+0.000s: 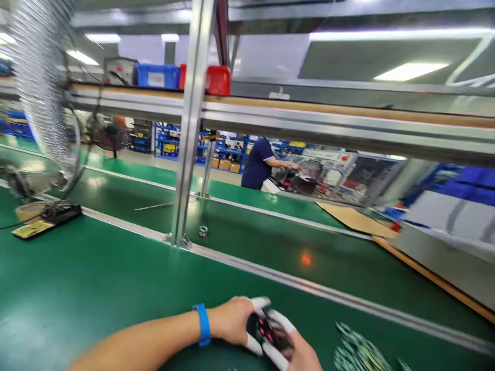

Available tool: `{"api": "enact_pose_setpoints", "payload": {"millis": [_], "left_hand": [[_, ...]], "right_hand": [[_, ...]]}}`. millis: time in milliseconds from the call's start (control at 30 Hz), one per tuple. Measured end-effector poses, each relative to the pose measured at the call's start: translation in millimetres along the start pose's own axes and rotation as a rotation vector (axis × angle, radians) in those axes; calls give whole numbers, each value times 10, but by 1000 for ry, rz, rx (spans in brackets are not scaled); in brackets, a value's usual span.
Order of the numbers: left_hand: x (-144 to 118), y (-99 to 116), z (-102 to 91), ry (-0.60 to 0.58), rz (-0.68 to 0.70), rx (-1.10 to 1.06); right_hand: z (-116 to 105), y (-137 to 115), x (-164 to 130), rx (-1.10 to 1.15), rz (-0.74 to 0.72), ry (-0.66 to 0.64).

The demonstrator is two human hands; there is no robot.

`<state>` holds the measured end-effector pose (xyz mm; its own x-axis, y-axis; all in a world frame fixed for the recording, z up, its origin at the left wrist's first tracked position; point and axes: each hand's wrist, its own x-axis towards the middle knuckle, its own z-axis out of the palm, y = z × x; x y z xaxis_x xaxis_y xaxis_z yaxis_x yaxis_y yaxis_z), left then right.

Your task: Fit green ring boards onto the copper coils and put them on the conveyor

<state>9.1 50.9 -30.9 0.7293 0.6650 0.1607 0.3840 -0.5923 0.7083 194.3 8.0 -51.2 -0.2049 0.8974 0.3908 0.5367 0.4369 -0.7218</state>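
- The green table is being seen at a slant and partly blurred, since the view is being pointed out across the hall instead of down at the work; a slip could be going unnoticed because the hands are being caught only at the bottom edge.
- The conveyor belt, lying just beyond the metal rail, is being kept well apart from the hands; anything dropped and bounced over the rail is likely to end up out of easy reach.
- The left hand, marked by a blue wristband, is being kept closed around the small dark part, with its white-capped fingers being pressed onto the top of it.
- The right hand is being cut off by the frame edge, and its fingers are being wrapped under the same part; the grip is judged firm, though exactly how far it closes cannot be told.
- The stack of green circuit boards is being left just beside the right hand, near the table's front; it could be knocked or scattered by a careless wrist.
- The part, held between both hands just above the table, is being blurred; its red details cannot be made out, and a loosened grip is being judged the main risk.
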Motion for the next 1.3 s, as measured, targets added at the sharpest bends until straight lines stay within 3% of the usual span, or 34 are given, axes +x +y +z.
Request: {"api": "enact_pose_setpoints", "payload": {"millis": [167, 367, 567, 767, 1000, 1167, 1300], "left_hand": [[-75, 131, -74, 3, -4, -145], [-92, 152, -91, -26, -42, -142], [-91, 119, -101, -60, 3, -124], [-96, 115, -90, -66, -19, -29], [-64, 157, -102, -84, 60, -8], [-58, 211, -132, -99, 110, 5], [-63, 190, -118, -100, 120, 27]], "right_hand": [[-45, -208, -110, -17, 182, -48], [-136, -385, -106, -355, -101, -73], [-131, -343, -144, -378, -210, -47], [-72, -367, -149, -235, -118, 85], [-66, -438, -143, -283, -3, 29], [-74, -464, -117, -196, 106, 72], [-21, -456, -109, -184, 51, 171]]}}
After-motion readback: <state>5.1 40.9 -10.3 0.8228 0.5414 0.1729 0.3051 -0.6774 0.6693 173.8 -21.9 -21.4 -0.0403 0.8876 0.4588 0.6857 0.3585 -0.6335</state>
